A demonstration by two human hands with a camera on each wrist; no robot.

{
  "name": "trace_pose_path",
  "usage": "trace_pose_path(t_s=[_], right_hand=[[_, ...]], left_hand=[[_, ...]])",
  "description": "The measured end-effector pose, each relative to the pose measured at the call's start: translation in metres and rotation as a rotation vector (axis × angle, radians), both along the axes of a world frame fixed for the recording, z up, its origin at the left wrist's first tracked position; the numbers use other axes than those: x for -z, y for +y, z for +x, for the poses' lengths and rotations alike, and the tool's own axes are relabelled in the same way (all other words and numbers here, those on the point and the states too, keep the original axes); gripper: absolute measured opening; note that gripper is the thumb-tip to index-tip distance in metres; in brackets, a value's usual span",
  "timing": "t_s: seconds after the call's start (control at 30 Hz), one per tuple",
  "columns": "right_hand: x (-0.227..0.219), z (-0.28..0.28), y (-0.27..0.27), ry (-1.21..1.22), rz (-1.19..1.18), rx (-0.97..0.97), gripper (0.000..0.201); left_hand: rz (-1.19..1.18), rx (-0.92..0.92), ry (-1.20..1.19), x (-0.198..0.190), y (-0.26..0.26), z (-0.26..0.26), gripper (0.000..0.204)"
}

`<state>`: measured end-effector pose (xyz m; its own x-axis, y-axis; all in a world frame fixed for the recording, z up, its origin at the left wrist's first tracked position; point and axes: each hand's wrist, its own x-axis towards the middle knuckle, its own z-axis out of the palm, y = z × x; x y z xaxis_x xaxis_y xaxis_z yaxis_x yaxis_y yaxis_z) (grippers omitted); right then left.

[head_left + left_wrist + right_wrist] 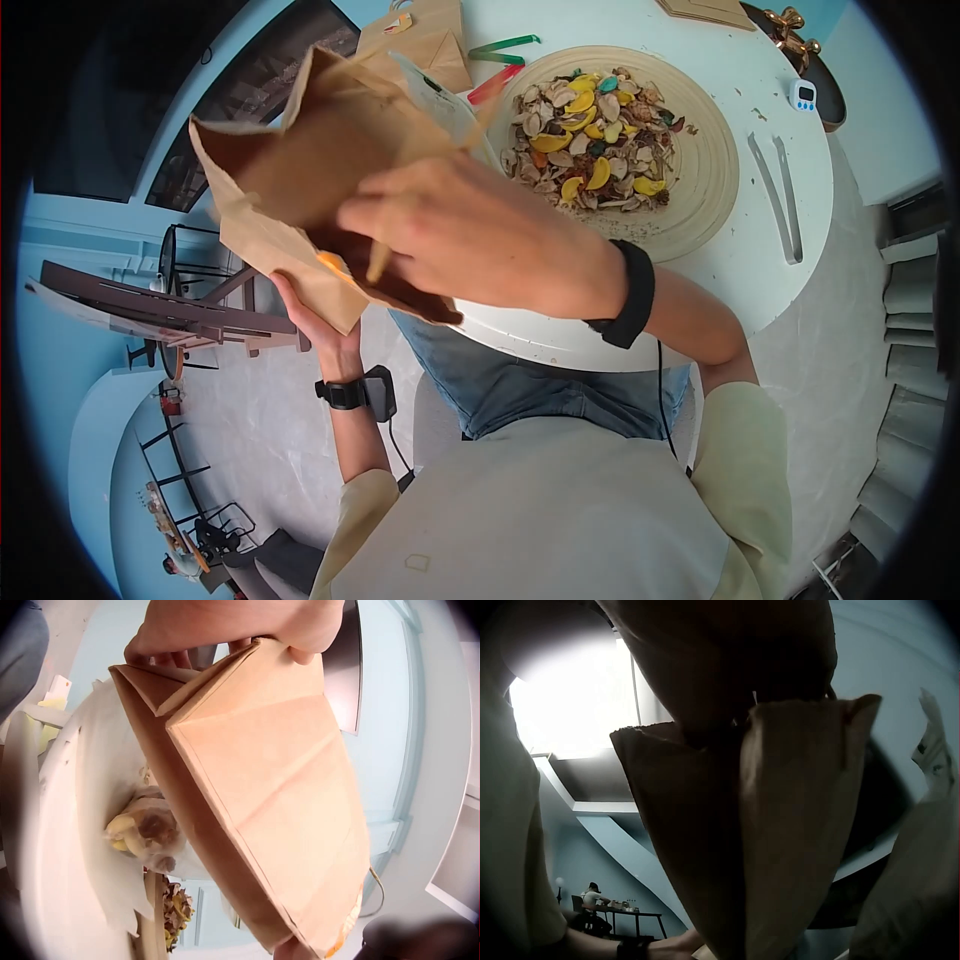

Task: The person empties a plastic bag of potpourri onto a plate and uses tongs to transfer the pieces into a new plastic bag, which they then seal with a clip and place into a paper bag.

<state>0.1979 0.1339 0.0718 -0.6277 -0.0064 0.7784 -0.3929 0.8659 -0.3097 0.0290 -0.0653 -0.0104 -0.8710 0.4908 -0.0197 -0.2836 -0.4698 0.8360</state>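
Observation:
A brown paper bag [285, 190] stands tilted with its mouth open, left of the round table. My left hand [322, 325] grips its lower end; in the left wrist view the fingers of this hand [240, 622] curl round the bottom of the bag [262, 780]. At the mouth is my right hand [470, 235], its fingers bent and blurred, partly inside. In the right wrist view that hand [735, 660] reaches between the sides of the bag [799, 802], fingertips hidden; whether it holds anything cannot be told. An orange patch [333, 263] shows on the bag's rim.
A round plate [705, 190] carries dried flakes and yellow pieces [598, 175]. Metal tongs [785, 200] and a white timer [802, 95] lie right of it. Green [505, 48] and red [494, 84] strips and another paper bag [430, 50] are at the table's far left.

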Motion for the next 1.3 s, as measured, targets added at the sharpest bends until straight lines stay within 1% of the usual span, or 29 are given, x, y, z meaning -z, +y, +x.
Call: trace_pose_path(t_s=[0.03, 0.07, 0.1, 0.17, 0.2, 0.23, 0.3, 0.43, 0.5, 0.53, 0.57, 0.6, 0.63, 0.67, 0.7, 0.73, 0.77, 0.8, 0.83, 0.9, 0.93, 1.03, 1.07, 1.1, 1.13, 1.17, 1.23, 1.27, 1.3], right_hand=[[0.005, 0.004, -0.001, -0.104, -0.009, -0.041, 0.016], [0.024, 0.010, -0.002, -0.011, -0.047, -0.035, 0.025], [0.032, 0.014, -0.001, -0.011, -0.047, -0.032, 0.025], [0.041, 0.018, 0.001, -0.298, -0.102, -0.018, 0.032], [0.046, 0.011, 0.004, -0.328, -0.144, -0.083, 0.034], [0.050, 0.014, 0.004, -0.100, -0.261, -0.197, 0.038], [0.023, 0.021, 0.007, -0.366, -0.196, -0.220, 0.045], [0.040, 0.031, 0.001, -0.294, -0.259, -0.223, 0.051], [0.010, 0.025, 0.005, -0.739, -0.035, -0.158, 0.054], [-0.011, 0.027, 0.004, -0.912, -0.019, -0.101, 0.053], [-0.005, 0.023, 0.006, -0.911, -0.017, -0.101, 0.053], [0.007, 0.017, 0.009, -0.839, -0.036, -0.151, 0.051], [0.014, 0.013, 0.011, -0.766, -0.054, -0.199, 0.048], [0.013, 0.011, 0.008, -0.720, 0.171, -0.120, 0.038], [0.021, 0.013, 0.006, -0.720, 0.171, -0.119, 0.038], [0.035, 0.017, 0.004, -0.433, 0.010, -0.076, 0.032], [0.040, 0.019, 0.004, -0.145, -0.149, -0.033, 0.027], [0.038, 0.018, 0.011, -0.255, 0.013, -0.044, 0.024], [0.043, 0.018, 0.012, -0.256, 0.012, -0.044, 0.024], [0.049, 0.018, 0.014, -0.049, 0.171, 0.097, 0.018], [0.050, 0.015, 0.021, -0.190, 0.182, 0.024, 0.015], [0.046, 0.017, 0.025, -0.205, 0.121, 0.044, 0.013], [0.047, 0.018, 0.026, -0.270, 0.071, 0.028, 0.014], [0.048, 0.019, 0.027, -0.270, 0.070, 0.028, 0.014], [0.049, 0.020, 0.028, -0.203, 0.069, 0.040, 0.014], [0.049, 0.020, 0.029, -0.136, 0.067, 0.052, 0.015], [0.052, 0.013, 0.029, -0.180, 0.055, 0.052, 0.014], [0.053, 0.009, 0.028, -0.222, 0.044, 0.054, 0.014], [0.042, 0.008, 0.027, -0.223, 0.045, 0.053, 0.014]], left_hand=[[-0.020, -0.026, 0.037, 0.000, -0.001, 0.002, 0.059], [0.037, 0.038, 0.023, 0.007, -0.009, -0.004, 0.056], [0.037, 0.040, 0.023, 0.002, -0.005, 0.002, 0.056], [-0.105, -0.093, 0.066, -0.007, 0.003, 0.016, 0.063], [-0.089, -0.043, 0.064, -0.004, -0.001, 0.012, 0.063], [-0.088, -0.041, 0.064, -0.004, -0.001, 0.013, 0.063], [-0.085, -0.059, 0.102, -0.006, 0.001, 0.017, 0.062], [-0.119, -0.130, 0.121, -0.011, 0.004, 0.023, 0.061], [-0.061, -0.077, 0.120, -0.008, 0.001, 0.017, 0.061], [-0.060, -0.078, 0.120, -0.009, 0.002, 0.018, 0.061], [-0.085, -0.124, 0.141, -0.013, 0.004, 0.019, 0.061], [-0.111, -0.170, 0.162, -0.014, 0.005, 0.020, 0.060], [-0.109, -0.170, 0.163, -0.012, 0.002, 0.017, 0.060], [-0.091, -0.153, 0.152, -0.011, -0.001, 0.011, 0.060], [-0.072, -0.134, 0.140, -0.011, -0.004, 0.008, 0.060], [-0.072, -0.133, 0.141, -0.010, -0.006, 0.006, 0.060], [-0.074, -0.149, 0.147, -0.011, -0.006, 0.006, 0.060], [-0.078, -0.166, 0.151, -0.012, -0.007, 0.007, 0.060], [-0.078, -0.165, 0.150, -0.011, -0.009, 0.005, 0.060], [-0.095, -0.215, 0.124, -0.010, -0.014, 0.002, 0.060], [-0.095, -0.216, 0.124, -0.010, -0.015, 0.002, 0.060], [-0.124, -0.271, 0.133, -0.011, -0.019, 0.001, 0.058], [-0.097, -0.263, 0.136, -0.009, -0.022, -0.002, 0.051], [-0.070, -0.255, 0.140, -0.008, -0.024, -0.004, 0.045], [-0.056, -0.233, 0.136, -0.007, -0.024, -0.004, 0.042], [-0.058, -0.233, 0.135, -0.010, -0.020, 0.001, 0.042], [-0.095, -0.359, 0.072, -0.018, -0.011, 0.010, 0.044], [-0.096, -0.359, 0.071, -0.014, -0.015, 0.006, 0.044], [-0.105, -0.316, 0.079, -0.009, -0.023, -0.002, 0.052]])
